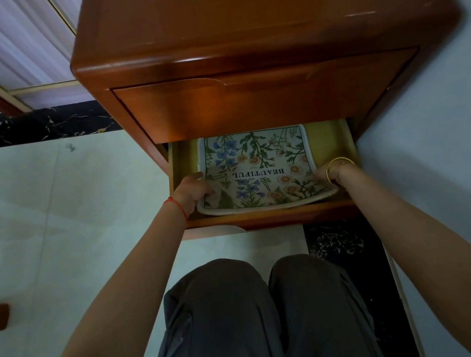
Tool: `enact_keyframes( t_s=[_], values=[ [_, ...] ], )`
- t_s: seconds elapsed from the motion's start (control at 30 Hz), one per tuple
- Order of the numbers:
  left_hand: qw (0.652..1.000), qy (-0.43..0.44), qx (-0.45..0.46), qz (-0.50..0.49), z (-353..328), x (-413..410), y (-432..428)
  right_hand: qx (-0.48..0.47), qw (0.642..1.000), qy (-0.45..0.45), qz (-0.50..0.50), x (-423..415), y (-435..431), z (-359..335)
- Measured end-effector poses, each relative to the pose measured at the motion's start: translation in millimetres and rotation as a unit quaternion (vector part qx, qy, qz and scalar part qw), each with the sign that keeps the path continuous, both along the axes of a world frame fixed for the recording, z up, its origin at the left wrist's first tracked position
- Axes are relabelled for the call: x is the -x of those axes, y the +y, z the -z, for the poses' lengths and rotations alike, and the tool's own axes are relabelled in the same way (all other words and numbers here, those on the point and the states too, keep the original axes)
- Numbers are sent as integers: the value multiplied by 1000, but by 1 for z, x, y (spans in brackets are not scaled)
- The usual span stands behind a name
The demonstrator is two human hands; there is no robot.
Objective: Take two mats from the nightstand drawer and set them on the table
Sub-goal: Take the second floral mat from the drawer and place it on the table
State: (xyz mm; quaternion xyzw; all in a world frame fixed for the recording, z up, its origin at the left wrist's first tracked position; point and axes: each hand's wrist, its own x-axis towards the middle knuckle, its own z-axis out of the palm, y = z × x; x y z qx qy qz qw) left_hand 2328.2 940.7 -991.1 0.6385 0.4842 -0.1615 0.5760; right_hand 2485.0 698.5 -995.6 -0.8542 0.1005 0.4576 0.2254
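Observation:
A floral mat (257, 168) printed with the word BEAUTIFUL lies in the open lower drawer (269, 219) of the wooden nightstand (257, 18). Its near edge curls up above the drawer front. My left hand (191, 190) grips the mat's near left corner, a red string on the wrist. My right hand (328, 173) holds the near right corner, a gold bangle on the wrist. Whether a second mat lies beneath is hidden. No table shows.
The upper drawer (270, 94) is closed above the open one. Pale glossy floor tiles (46, 210) spread to the left, with a black marble strip (17, 127). My knees in grey trousers (257, 315) are just before the drawer. A wall (455, 141) stands right.

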Motion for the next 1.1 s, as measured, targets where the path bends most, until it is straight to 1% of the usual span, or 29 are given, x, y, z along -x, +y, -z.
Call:
enact_keyframes(
  t_s=[0.17, 0.27, 0.47, 0.57, 0.63, 0.73, 0.93, 1.0, 1.1],
  values=[
    [999, -39, -19, -30, -26, 4, -6, -39, 999, -28, 18, 2, -4, -22],
    [998, -43, -27, -46, -56, 10, -13, -63, 994, -59, 73, 5, -9, -44],
    [999, -19, -15, -46, -120, 32, -21, -45, 996, -9, 82, 23, -21, -108],
    [998, -3, -7, -58, -155, 50, -21, -58, 996, 15, 69, 41, -27, -151],
    [998, 3, -4, -68, -182, 65, -24, -59, 995, 33, 78, 54, -29, -181],
    [997, 2, -5, -75, -231, 86, -29, -49, 996, 32, 63, 72, -33, -230],
    [994, -34, -12, -102, -337, 134, -43, -46, 998, -21, 46, 112, -44, -333],
    [990, -61, -11, -124, -374, 152, -48, -48, 998, -47, 17, 126, -44, -373],
    [982, -113, -12, -152, -428, 180, -56, -90, 992, -79, 51, 146, -51, -431]
  ],
)
